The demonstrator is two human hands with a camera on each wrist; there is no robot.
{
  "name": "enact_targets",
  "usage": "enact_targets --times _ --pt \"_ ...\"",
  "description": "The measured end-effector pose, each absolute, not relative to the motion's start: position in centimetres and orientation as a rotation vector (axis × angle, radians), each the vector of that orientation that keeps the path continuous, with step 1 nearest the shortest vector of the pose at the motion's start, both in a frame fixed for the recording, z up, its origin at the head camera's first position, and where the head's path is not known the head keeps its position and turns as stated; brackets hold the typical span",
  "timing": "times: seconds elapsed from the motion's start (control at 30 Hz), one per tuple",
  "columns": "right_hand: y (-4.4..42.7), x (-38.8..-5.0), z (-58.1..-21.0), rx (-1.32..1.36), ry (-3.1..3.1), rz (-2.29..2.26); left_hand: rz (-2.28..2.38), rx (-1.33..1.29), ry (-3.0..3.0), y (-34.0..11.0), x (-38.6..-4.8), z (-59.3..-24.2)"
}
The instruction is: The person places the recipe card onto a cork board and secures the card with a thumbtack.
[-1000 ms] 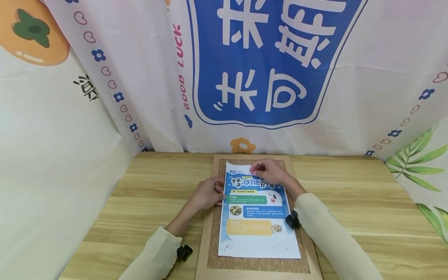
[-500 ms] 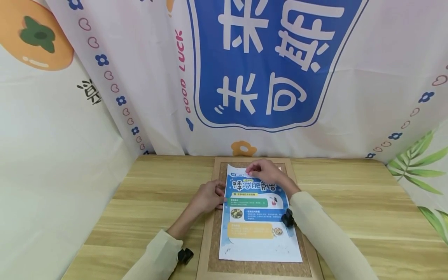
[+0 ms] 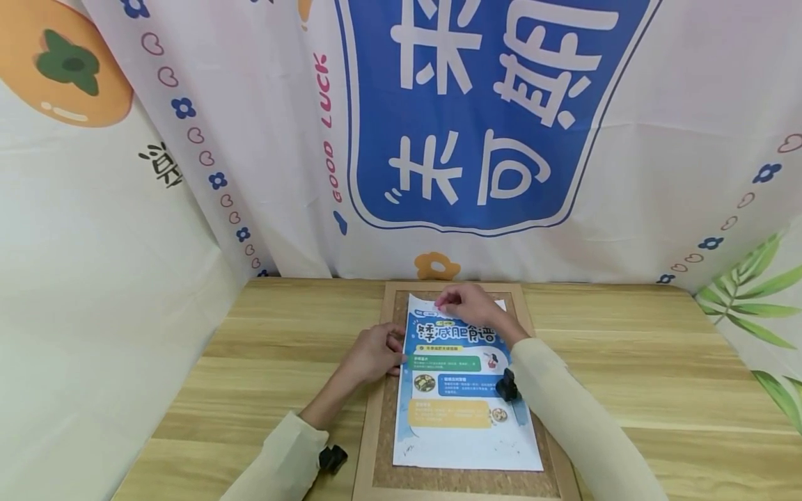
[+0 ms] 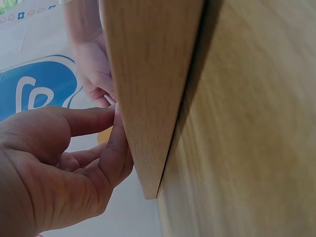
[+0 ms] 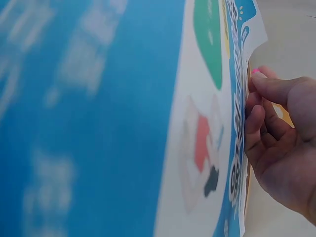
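Observation:
A printed paper sheet (image 3: 464,445) lies on a wood-framed cork board (image 3: 464,479), its top left corner curling up. At the sheet's left edge my left hand (image 3: 374,353) has its fingers curled and seems to pinch the paper; the left wrist view shows this hand (image 4: 64,163) with thumb and finger meeting beside the frame (image 4: 148,74). Over the sheet's upper part, my right hand (image 3: 471,306) pinches a small pink pin (image 3: 438,305). In the right wrist view the pin (image 5: 256,71) shows at the thumb tip of the hand (image 5: 286,133); its point is hidden.
The board rests on a wood-grain table (image 3: 269,334), its far end near a hanging white cloth (image 3: 301,243) with a blue printed panel (image 3: 476,118). Another cloth (image 3: 94,278) hangs along the left. Small black devices are at both wrists.
My right hand, with the pink pin, has moved slightly left across the top of the sheet. The left hand has stayed at the paper's edge. The head view has tilted slightly.

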State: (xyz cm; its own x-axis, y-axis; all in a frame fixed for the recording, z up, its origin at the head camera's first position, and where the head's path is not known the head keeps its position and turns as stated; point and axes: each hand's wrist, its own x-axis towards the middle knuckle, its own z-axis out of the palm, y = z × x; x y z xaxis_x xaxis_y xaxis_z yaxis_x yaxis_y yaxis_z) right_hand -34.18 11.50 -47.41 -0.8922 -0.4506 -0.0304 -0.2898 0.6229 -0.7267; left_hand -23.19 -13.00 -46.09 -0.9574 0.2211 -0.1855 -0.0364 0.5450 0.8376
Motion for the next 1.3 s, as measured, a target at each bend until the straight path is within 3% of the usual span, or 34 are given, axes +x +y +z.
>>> enact_targets --times 0.4,1.3 --pt "10.4 -34.5 -47.3 -0.717 2.647 -1.099 1.378 0.163 2.513 -12.9 -23.2 -46.0" --pt "9.4 -35.8 -46.8 -0.660 2.633 -1.010 1.376 0.202 2.543 -12.9 -23.2 -46.1"
